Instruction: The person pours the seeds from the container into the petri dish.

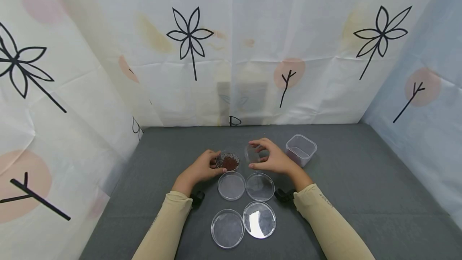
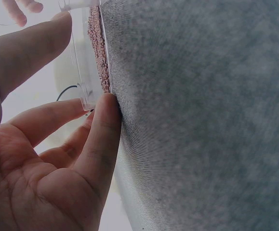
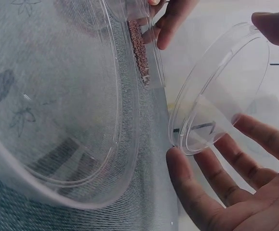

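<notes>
Dish (image 1: 236, 157) w/ brown grains (image 1: 229, 164): 3 o'clock of L hand (image 1: 203, 167), gripped at sides. Clear dish (image 1: 252, 154), tilted: 9 o'clock of R hand (image 1: 271, 159), rim pinched.

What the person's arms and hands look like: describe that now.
Both sleeves are pale beige, the right one with small dark markings. A black device sits at each wrist. The left hand and right hand are bare, without gloves.

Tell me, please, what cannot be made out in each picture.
- Head view: writing on the right sleeve, too small to read.
- Left wrist view: rest of the dish of grains, cut off by the top edge.
- Right wrist view: most of the left hand, cut off by the top edge.
</notes>
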### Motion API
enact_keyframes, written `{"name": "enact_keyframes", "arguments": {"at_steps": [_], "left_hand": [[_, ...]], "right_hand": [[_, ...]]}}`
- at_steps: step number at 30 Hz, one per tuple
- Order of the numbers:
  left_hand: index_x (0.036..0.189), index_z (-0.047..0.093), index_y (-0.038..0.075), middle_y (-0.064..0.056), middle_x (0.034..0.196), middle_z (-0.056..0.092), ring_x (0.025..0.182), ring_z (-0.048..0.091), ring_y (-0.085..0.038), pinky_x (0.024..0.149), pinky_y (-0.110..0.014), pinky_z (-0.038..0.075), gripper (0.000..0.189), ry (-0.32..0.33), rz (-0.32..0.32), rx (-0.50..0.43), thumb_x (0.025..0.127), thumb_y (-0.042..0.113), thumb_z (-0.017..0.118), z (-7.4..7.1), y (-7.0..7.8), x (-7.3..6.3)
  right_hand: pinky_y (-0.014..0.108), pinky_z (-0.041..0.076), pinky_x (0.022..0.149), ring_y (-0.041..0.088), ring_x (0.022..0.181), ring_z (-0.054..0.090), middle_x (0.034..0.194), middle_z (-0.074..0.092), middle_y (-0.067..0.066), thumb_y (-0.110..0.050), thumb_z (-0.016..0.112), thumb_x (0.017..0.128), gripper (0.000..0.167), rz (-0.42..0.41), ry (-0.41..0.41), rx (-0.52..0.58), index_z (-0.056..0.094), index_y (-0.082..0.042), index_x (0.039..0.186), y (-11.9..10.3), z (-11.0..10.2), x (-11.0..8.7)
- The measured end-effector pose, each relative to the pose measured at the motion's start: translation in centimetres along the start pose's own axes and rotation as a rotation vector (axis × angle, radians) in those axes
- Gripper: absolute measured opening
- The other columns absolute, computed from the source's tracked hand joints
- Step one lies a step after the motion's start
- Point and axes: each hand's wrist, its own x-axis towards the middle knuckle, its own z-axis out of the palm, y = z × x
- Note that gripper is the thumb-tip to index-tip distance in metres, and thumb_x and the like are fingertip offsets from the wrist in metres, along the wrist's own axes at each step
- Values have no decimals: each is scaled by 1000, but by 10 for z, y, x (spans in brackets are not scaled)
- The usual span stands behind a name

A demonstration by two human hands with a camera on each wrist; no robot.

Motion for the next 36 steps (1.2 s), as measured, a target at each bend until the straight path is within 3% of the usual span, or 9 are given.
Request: {"name": "enact_keyframes", "arguments": {"at_steps": [7, 14, 24, 36], "left_hand": [[160, 40, -6, -25, 139, 51, 126, 60, -35, 108, -47, 57, 77, 3, -25, 4, 98, 18, 80, -1, 3, 0], [158, 41, -9, -25, 135, 52, 117, 62, -31, 104, -47, 59, 78, 10, -4, 29, 97, 19, 81, -4, 4, 0], [159, 42, -6, -24, 137, 52, 120, 62, -32, 105, -47, 59, 78, 17, -27, 20, 97, 21, 81, -4, 2, 0], [159, 43, -6, -25, 139, 51, 124, 60, -35, 107, -49, 57, 76, 4, -26, -18, 97, 18, 81, 0, 3, -3]], "right_hand": [[58, 58, 104, 42, 134, 57, 148, 55, 19, -23, 89, 87, 74, -11, 1, -23, 56, -10, 152, 0, 1, 2], [54, 54, 112, 38, 132, 62, 145, 62, 19, -24, 90, 85, 79, 18, 5, -43, 54, -7, 154, 3, 3, 5], [49, 63, 97, 34, 124, 67, 135, 68, 15, -28, 89, 86, 75, 23, 24, -74, 57, -8, 151, 2, 6, 7], [45, 63, 99, 32, 126, 67, 134, 70, 12, -38, 91, 85, 61, 44, 38, -159, 69, -11, 134, -2, 6, 5]]}}
